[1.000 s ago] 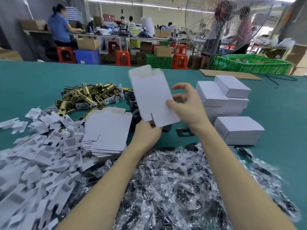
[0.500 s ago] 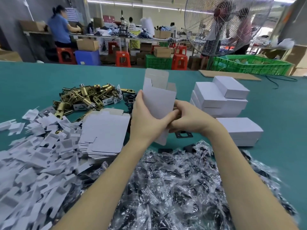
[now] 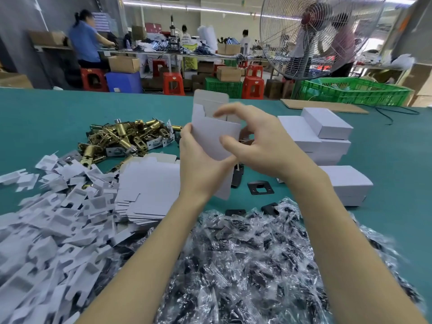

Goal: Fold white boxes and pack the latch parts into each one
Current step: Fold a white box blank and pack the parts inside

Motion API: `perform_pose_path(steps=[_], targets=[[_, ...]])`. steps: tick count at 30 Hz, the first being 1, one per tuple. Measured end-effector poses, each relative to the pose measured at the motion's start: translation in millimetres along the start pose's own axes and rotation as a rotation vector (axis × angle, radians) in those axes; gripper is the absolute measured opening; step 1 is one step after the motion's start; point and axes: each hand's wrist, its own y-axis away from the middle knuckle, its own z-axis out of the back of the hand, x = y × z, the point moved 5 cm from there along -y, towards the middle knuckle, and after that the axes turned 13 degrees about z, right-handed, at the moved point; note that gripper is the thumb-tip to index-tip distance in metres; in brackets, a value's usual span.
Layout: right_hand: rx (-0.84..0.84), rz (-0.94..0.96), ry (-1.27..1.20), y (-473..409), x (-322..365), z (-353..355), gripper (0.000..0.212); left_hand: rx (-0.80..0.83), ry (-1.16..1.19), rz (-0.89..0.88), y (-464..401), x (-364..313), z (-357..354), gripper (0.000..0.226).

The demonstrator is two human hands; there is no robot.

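1. the left hand (image 3: 201,160) holds a white box (image 3: 216,139) up above the green table (image 3: 46,118). its fingers are curled round the left side and the bottom of the box.
2. the box stands up tall. its top is open and the top flap (image 3: 210,100) sticks up.
3. the right hand (image 3: 261,146) is just beside the box on the right. its thumb (image 3: 230,143) lies on the front of the box. the other fingers (image 3: 231,109) are spread apart and bent over the open top. i cannot tell if they touch the box.
4. a stack of flat boxes (image 3: 149,185) lies on the table, left of the left arm.
5. a heap of gold latch parts (image 3: 126,139) lies behind that stack.
6. a big heap of small white card pieces (image 3: 46,220) covers the left side of the table.
7. a heap of little clear bags with dark parts (image 3: 252,265) lies near the person, between the arms.
8. some black plates (image 3: 260,187) lie flat on the table below the hands.
9. folded boxes (image 3: 325,134) are piled on the right. one more shut box (image 3: 348,185) sits near them, close to the right arm.
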Motion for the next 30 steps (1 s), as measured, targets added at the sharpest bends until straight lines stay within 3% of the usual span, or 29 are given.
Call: perform_pose_path(steps=[6,10,14,16,21,23,27,30], targets=[[-0.043,-0.131,0.257,1,-9,2,0.035,0.063,-0.057,-0.091,9,-8,-6,0.121],[-0.022,-0.159,0.358,4,-16,1,0.026,0.05,-0.071,-0.155,10,-10,-5,0.096],[0.096,-0.2,0.266,11,-32,-1,0.033,0.086,-0.128,-0.21,7,-9,-6,0.08],[0.053,-0.212,0.214,13,-37,3,0.03,0.117,-0.122,-0.192,6,-7,-6,0.067],[-0.124,-0.164,-0.076,15,-38,8,0.049,0.166,0.023,-0.127,3,-4,-5,0.043],[-0.174,-0.142,-0.155,17,-38,10,0.046,0.185,0.047,-0.111,2,-5,-4,0.045],[-0.166,-0.092,-0.212,19,-43,9,0.041,0.421,0.063,-0.057,0,-3,-8,0.061],[-0.121,-0.054,-0.217,21,-49,12,0.042,0.506,0.106,-0.047,-7,-4,0,0.058]])
